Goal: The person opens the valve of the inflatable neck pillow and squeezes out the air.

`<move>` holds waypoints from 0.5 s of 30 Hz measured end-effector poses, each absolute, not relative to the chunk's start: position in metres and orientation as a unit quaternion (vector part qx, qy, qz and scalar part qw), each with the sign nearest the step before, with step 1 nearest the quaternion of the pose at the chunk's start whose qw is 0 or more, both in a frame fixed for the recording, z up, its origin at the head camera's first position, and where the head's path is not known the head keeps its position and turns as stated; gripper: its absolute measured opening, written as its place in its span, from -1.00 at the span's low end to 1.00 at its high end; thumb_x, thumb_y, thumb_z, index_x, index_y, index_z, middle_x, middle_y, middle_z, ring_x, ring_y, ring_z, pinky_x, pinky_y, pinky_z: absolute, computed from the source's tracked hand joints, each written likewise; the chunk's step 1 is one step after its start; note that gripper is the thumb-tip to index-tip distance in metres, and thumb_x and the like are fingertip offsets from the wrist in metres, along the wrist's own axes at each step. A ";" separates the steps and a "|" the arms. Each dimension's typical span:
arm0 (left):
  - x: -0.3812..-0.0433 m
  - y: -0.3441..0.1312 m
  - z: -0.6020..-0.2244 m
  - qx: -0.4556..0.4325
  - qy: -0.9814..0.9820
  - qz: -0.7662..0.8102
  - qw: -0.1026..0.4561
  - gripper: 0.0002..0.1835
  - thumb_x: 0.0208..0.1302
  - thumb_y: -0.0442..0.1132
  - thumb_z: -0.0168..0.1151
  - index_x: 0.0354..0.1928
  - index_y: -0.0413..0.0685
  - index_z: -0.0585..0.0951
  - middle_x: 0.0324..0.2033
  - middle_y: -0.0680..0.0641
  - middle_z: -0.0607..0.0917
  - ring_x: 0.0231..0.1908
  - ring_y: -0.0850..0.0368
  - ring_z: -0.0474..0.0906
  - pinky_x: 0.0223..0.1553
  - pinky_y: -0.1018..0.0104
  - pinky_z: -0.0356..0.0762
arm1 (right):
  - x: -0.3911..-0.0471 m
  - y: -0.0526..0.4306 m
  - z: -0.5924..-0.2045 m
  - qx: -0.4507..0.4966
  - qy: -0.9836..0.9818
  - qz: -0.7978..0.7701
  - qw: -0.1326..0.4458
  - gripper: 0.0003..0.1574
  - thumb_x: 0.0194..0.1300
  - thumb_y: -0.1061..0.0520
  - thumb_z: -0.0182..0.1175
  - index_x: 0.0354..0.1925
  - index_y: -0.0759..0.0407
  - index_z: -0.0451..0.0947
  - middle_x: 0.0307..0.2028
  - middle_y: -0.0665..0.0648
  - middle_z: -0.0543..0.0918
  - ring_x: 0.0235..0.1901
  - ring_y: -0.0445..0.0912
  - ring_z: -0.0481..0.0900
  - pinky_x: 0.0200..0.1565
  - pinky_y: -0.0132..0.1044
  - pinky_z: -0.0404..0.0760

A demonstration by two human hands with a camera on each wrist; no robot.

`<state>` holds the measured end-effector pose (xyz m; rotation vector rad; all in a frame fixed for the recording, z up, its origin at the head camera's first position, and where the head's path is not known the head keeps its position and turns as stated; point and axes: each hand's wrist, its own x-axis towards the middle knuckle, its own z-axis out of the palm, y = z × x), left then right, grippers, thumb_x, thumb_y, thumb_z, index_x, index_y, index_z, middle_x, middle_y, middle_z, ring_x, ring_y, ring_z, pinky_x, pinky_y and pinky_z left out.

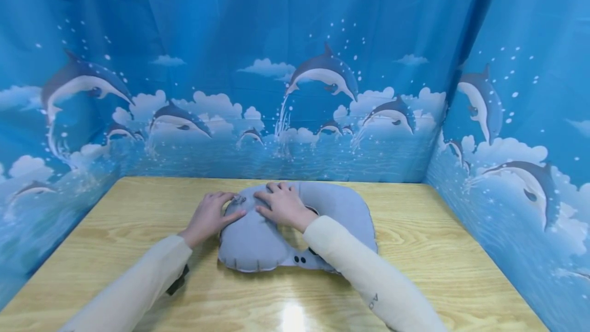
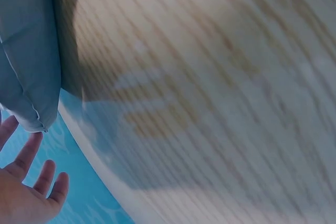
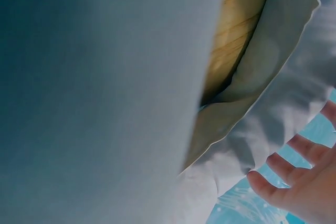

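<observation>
A grey inflated U-shaped neck pillow (image 1: 343, 201) lies on the wooden table, its curve toward the back wall. Two dark snaps (image 1: 299, 259) show on its front edge. At the pillow's upper left my left hand (image 1: 212, 218) touches it, thumb and fingers spread either side of a small valve (image 1: 238, 199). My right hand (image 1: 284, 205) rests on top, right of the valve, its fingers spread across the grey fabric. In the left wrist view, the left fingers (image 2: 26, 156) meet the pillow's seamed edge. The right wrist view shows the right fingers (image 3: 283, 169) along its crinkled side.
The wood-grain table (image 1: 428, 245) extends around the pillow. Behind it hangs a blue dolphin-print curtain (image 1: 221, 81), which also runs along both sides. A dark strap-like piece (image 1: 177, 281) sits under the left forearm.
</observation>
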<state>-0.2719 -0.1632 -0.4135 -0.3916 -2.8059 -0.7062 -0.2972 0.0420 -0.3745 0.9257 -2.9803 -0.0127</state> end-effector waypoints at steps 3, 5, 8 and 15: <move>-0.272 -0.163 -0.415 -0.132 -0.958 -0.231 0.108 -0.40 0.10 0.19 0.20 0.10 -0.01 0.50 0.04 -0.20 0.53 0.06 -0.24 0.37 0.02 -0.22 0.27 | -0.298 0.042 -0.376 0.296 -0.955 -0.011 0.010 -0.42 0.34 -0.31 -0.17 0.29 -0.33 0.20 0.32 0.09 0.24 0.27 0.11 0.22 0.13 0.11 0.29; -0.273 -0.163 -0.415 -0.129 -0.960 -0.224 0.107 -0.39 0.09 0.20 0.19 0.10 -0.01 0.50 0.03 -0.20 0.53 0.05 -0.24 0.37 0.01 -0.21 0.28 | -0.298 0.042 -0.377 0.297 -0.955 -0.015 0.011 -0.42 0.33 -0.31 -0.18 0.29 -0.33 0.21 0.32 0.09 0.24 0.27 0.11 0.22 0.13 0.11 0.29; -0.273 -0.163 -0.416 -0.127 -0.962 -0.215 0.106 -0.39 0.09 0.21 0.19 0.10 -0.01 0.51 0.03 -0.20 0.53 0.03 -0.24 0.38 -0.01 -0.20 0.30 | -0.298 0.042 -0.379 0.300 -0.954 -0.018 0.012 -0.42 0.33 -0.31 -0.17 0.28 -0.33 0.22 0.31 0.09 0.24 0.26 0.11 0.23 0.12 0.11 0.29; -0.272 -0.161 -0.416 -0.130 -0.963 -0.208 0.113 -0.43 0.08 0.19 0.22 0.07 0.02 0.54 0.00 -0.20 0.55 -0.02 -0.23 0.40 -0.07 -0.17 0.33 | -0.298 0.042 -0.380 0.302 -0.953 -0.027 0.012 -0.43 0.34 -0.31 -0.17 0.28 -0.31 0.23 0.31 0.08 0.25 0.26 0.10 0.23 0.12 0.11 0.30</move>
